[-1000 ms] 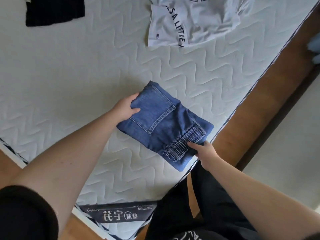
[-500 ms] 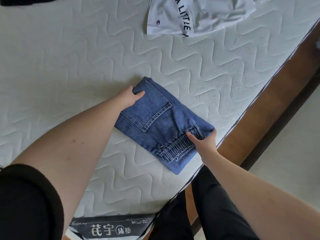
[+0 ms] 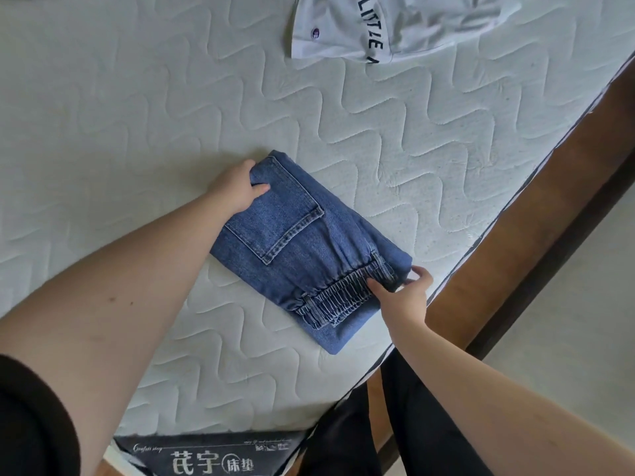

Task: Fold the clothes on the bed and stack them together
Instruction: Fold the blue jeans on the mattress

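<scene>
Left hand (image 3: 240, 190) first: from the head view, I have it on the far left corner of the folded jeans (image 3: 302, 249), thumb laid over the top of the denim beside the back pocket (image 3: 275, 218), the other fingers tucked under the edge where I cannot see them. So it grips that corner, thumb above and fingers below.

Right hand (image 3: 402, 297) sits at the opposite corner, by the elastic waistband (image 3: 340, 297). The thumb presses down onto the gathered band near a belt loop, and my fingers curl round the outer edge of the bundle, so this hand pinches the denim too.

Jeans lie as a thick blue rectangle, turned at an angle, on the white quilted mattress (image 3: 137, 115). They rest close to the mattress's right edge, with the waistband end nearest me and the pocket facing up. A lower layer of denim sticks out past the waistband toward me.

Well apart from the jeans, at the top of the view, a white shirt (image 3: 395, 25) lies crumpled and unfolded on the mattress, with dark letters reading LITTLE across it.

Along the right edge of the mattress runs a brown wooden frame (image 3: 536, 218), and beyond it pale floor (image 3: 584, 338). At the bottom a dark label (image 3: 206, 455) with white characters is fixed to the mattress side. My black sleeve (image 3: 31, 417) shows on the left arm, and black trousers (image 3: 388, 424) beneath my right forearm.
</scene>
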